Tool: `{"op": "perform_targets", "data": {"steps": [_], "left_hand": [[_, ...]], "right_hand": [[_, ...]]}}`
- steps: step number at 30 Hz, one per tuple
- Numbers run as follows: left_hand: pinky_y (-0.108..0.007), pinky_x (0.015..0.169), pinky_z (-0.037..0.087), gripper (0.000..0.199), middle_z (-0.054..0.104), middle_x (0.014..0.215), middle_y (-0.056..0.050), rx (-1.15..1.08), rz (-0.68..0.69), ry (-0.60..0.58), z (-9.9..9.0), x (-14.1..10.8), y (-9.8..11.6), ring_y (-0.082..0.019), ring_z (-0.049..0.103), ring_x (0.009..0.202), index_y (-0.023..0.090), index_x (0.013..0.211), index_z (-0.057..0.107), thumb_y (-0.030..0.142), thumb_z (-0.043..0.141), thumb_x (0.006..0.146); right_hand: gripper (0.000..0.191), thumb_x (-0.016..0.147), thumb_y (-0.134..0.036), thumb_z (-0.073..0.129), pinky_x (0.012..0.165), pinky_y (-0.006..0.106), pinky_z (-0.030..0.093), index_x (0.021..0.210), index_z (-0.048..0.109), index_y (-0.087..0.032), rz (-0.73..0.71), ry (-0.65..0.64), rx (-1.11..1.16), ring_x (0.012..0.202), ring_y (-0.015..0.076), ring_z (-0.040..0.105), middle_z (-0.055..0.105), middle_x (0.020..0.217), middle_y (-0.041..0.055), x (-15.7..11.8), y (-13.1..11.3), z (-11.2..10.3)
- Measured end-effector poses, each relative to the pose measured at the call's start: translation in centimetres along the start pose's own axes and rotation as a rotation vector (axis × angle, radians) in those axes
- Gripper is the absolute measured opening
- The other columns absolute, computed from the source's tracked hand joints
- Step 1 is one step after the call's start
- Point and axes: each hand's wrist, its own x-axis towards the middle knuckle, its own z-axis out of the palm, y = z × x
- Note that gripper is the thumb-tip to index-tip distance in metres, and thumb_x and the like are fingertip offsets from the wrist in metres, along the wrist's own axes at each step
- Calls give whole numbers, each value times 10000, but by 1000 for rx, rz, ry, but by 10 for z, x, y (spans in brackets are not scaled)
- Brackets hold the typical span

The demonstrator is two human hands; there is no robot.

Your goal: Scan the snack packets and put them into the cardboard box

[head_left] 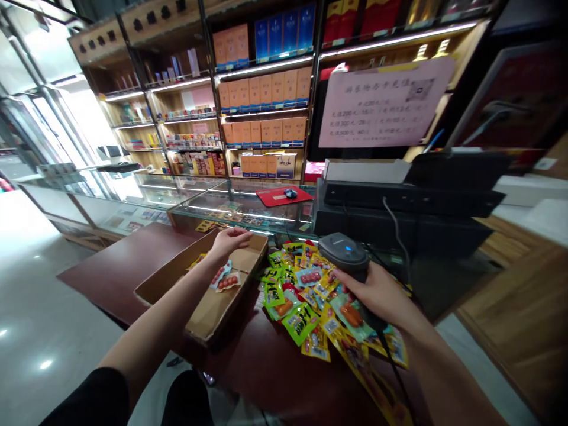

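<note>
My right hand (384,296) is wrapped round the handle of a dark grey barcode scanner (342,249) with a blue light on top. Below and beside the scanner lies a heap of small snack packets (302,322), green, yellow and clear, some showing sausage-like pieces. Above a shallow cardboard box (213,316) hovers my left hand (229,239), its fingers loosely bent and apart, with nothing visible in them. A few packets (228,280) with reddish pieces lie inside the box, partly behind my left forearm.
The box and heap rest on a dark red tabletop (248,367). Behind it runs a glass display counter (213,201) with a red mat (277,196) and a computer mouse (290,193). Black counter equipment (399,198) stands at right. The scanner's cable (393,361) hangs down.
</note>
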Motion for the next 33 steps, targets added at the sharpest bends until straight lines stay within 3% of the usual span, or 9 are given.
{"op": "perform_targets", "data": {"steps": [3, 8, 13, 20, 25, 28, 33], "left_hand": [[-299, 694, 545, 399, 651, 697, -33, 4, -26, -84, 40, 4, -9, -126, 609, 657, 120, 733, 674, 397, 834, 494], [-284, 654, 535, 376, 670, 712, -45, 45, -35, -242, 101, 6, -28, -130, 613, 630, 126, 726, 672, 395, 826, 513], [-262, 588, 502, 353, 675, 659, -54, 195, -26, -385, 136, 1, -56, -139, 609, 577, 143, 736, 682, 415, 804, 546], [-295, 673, 504, 365, 715, 878, -91, 463, 137, -523, 137, -6, -85, -219, 657, 768, 192, 902, 726, 383, 773, 594], [-351, 903, 450, 552, 655, 1148, -83, 652, 399, -694, 132, -12, -88, -269, 600, 1040, 256, 1151, 654, 289, 748, 608], [-364, 976, 395, 598, 591, 1247, -99, 789, 454, -785, 132, -16, -86, -284, 535, 1143, 243, 1208, 616, 291, 723, 622], [-333, 899, 424, 531, 635, 1112, -100, 905, 430, -808, 134, -22, -79, -270, 563, 1055, 228, 1170, 620, 265, 681, 643]], "right_hand": [[359, 766, -403, 623, 717, 380, 531, 1035, 650, -165, 22, 39, 11, 832, 278, 675, 724, 814, 79, -2, 2, -6], [334, 784, -396, 612, 782, 398, 522, 1032, 645, -175, 27, 55, 42, 900, 276, 664, 719, 837, 84, -3, 1, -13], [326, 793, -392, 600, 796, 412, 521, 1039, 641, -182, 80, 29, 68, 909, 275, 663, 714, 812, 75, -2, 0, -15], [282, 780, -336, 611, 736, 373, 533, 1023, 653, -200, 103, 9, 72, 834, 251, 670, 710, 778, 66, 3, -4, -14], [298, 790, -330, 590, 627, 328, 530, 1052, 640, -198, 135, -2, 56, 669, 208, 663, 700, 724, 44, 5, -6, -11], [296, 790, -332, 594, 578, 309, 517, 1051, 638, -200, 170, -5, 42, 632, 203, 656, 701, 723, 44, 5, -6, -10], [319, 776, -349, 611, 652, 322, 519, 1057, 635, -199, 151, -1, 38, 691, 218, 663, 704, 738, 39, 6, 0, -7]]}}
